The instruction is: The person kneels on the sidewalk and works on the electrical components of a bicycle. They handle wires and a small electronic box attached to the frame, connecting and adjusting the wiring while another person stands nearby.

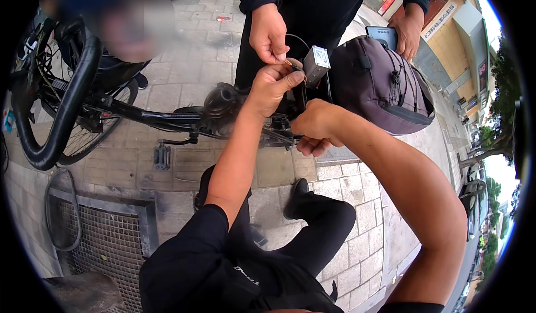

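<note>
My left hand [270, 87] pinches a small dark piece with thin wires [296, 68] beside a silver metal box [316, 65] at the rear of a black bicycle [159, 119]. The right hand of another person [269, 33] reaches down to the same wires, fingertips pinched close to my thumb. My right hand [319, 124] is lower, by the bicycle's rear frame, with curled fingers; whatever they may grip is hidden. A dark grey-purple bag [377, 90] sits just right of the box. The other person's left hand [410, 37] holds a phone [382, 34] behind the bag.
A black pedal [162, 154] hangs over the paving [368, 229]. A metal drain grate [100, 235] with a hose [72, 212] on it lies at lower left. A blurred figure [114, 11] is at upper left. A street with trees [491, 134] runs along the right.
</note>
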